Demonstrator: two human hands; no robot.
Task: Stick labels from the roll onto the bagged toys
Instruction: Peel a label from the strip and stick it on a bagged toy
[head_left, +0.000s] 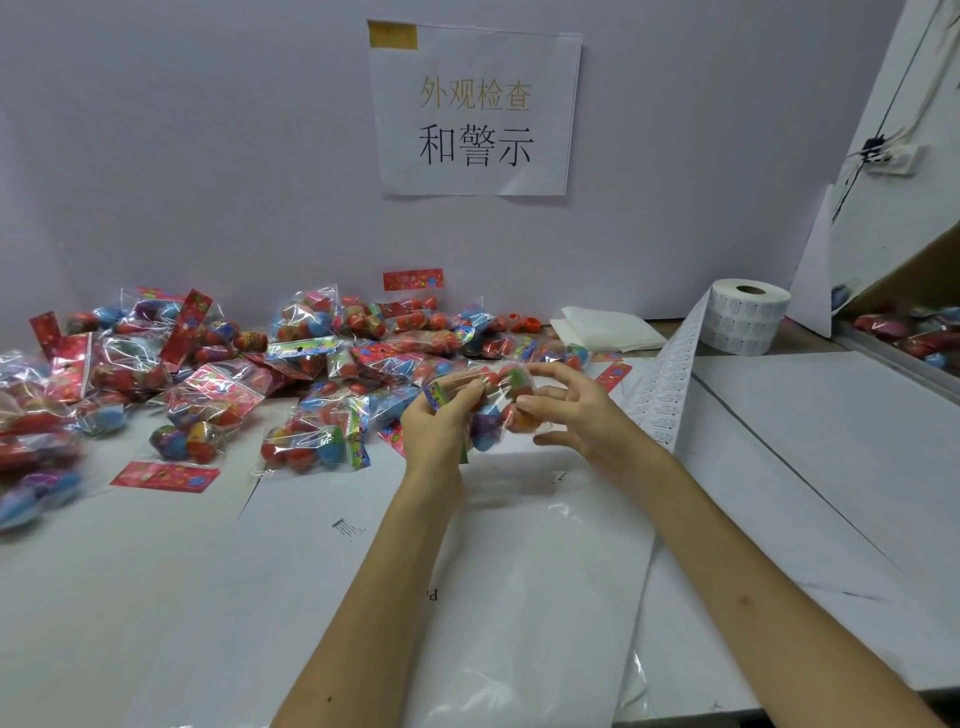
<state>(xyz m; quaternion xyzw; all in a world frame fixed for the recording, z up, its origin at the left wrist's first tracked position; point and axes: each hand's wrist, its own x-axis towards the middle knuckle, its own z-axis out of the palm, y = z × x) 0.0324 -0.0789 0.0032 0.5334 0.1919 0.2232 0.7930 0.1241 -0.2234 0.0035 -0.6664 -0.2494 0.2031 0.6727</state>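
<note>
The left hand (440, 415) has its fingers curled round the left end of a bagged toy (496, 410), held just above the white table (779, 467) at centre, while the right hand (574, 410) keeps loose, spread fingers with only the tips touching the bag's right end. Just right of the hands runs the label strip (667, 384), back to the roll (748, 317) at the far right. The pile of bagged toys (208, 374) sprawls far left.

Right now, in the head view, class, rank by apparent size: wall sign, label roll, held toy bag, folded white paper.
1. wall sign
2. held toy bag, though nearness to the camera makes this unsure
3. label roll and folded white paper look alike; not ranked
</note>
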